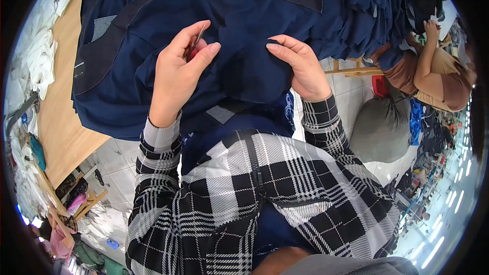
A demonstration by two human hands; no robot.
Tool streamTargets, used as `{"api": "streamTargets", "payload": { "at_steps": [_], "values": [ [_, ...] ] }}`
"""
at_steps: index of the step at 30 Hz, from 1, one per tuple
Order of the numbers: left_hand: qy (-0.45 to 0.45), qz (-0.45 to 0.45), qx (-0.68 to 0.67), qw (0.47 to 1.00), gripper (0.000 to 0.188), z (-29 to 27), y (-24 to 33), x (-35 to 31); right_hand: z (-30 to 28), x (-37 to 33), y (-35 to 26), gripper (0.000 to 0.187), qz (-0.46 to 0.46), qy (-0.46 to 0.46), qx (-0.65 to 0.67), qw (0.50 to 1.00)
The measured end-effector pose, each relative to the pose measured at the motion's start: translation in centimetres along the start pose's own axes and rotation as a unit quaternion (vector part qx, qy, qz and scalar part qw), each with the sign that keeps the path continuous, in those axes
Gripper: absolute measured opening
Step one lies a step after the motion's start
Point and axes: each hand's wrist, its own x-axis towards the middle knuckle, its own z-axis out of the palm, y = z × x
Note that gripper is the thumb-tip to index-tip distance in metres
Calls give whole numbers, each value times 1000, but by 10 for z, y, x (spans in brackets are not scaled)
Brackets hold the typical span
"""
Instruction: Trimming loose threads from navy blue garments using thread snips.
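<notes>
Navy-blue garments with darker bands [254,74] lie piled over the table in front of me. My left hand [177,66] is above the cloth, its fingers closed around small metal snips [200,34]; a thin blade shows between thumb and forefinger, and the rest is hidden in the palm. To the right, my right hand [304,66] pinches an edge of the navy garment between thumb and fingers, lifting it a little. The snips and the pinched edge are apart. A grey patch of cloth [222,114] shows at the near side of the garment.
A wooden tabletop [61,107] extends at the left, with white cloth [31,63] heaped beyond it. More navy garments [351,15] are stacked at the far right. A stuffed grey sack [379,130] stands on the tiled floor. Another person [433,74] sits at the right.
</notes>
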Motion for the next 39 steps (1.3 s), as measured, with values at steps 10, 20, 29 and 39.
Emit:
{"api": "streamTargets", "payload": {
  "at_steps": [10,20,29,39],
  "values": [
    [-122,-98,3,988,18,15,-5,8,6,2,0,20,10,-19,-25,999],
    [-132,-178,-81,972,12,12,-5,13,13,4,7,22,-102,-87,-131,982],
    [-225,12,143,964,12,1,7,23,23,-5,-8,17,6,-104,-185,977],
    [-177,-108,12,978,12,0,1,27,20,-1,1,22,-78,-152,-223,960]
  ]
}}
